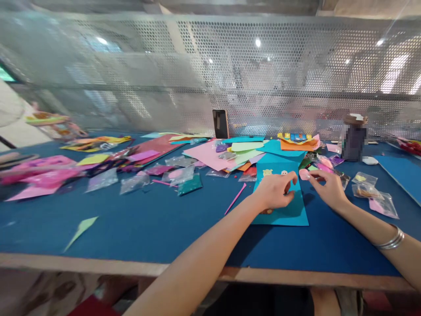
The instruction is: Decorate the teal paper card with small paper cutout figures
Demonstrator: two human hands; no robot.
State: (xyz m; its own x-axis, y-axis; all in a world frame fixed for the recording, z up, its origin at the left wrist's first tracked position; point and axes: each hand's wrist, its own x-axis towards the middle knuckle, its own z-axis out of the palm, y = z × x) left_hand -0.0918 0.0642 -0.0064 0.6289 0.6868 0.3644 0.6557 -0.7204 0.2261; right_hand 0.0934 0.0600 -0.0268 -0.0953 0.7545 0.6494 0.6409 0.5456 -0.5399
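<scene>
A turquoise folded card (pixel 296 215) lies on the blue tabletop, small cartoon animal figures on its face. My left hand (pixel 274 192) is over the card and hides much of it. Its fingers are curled in toward the thumb, and whatever may be between them is too small to make out. To the right of the card, my right hand (pixel 330 191) pinches a small round pink piece (pixel 304 174) between thumb and fingertips. Left of the card lies a thin magenta stick (pixel 235 199).
Coloured paper sheets (pixel 210 153) and several small plastic packets (pixel 190 184) spread across the back. A phone (pixel 220 123) stands upright against the perforated metal screen (pixel 237 79). At right are a dark bottle (pixel 353 138) and more packets (pixel 384 204). A pale green paper scrap (pixel 81 230) lies front left.
</scene>
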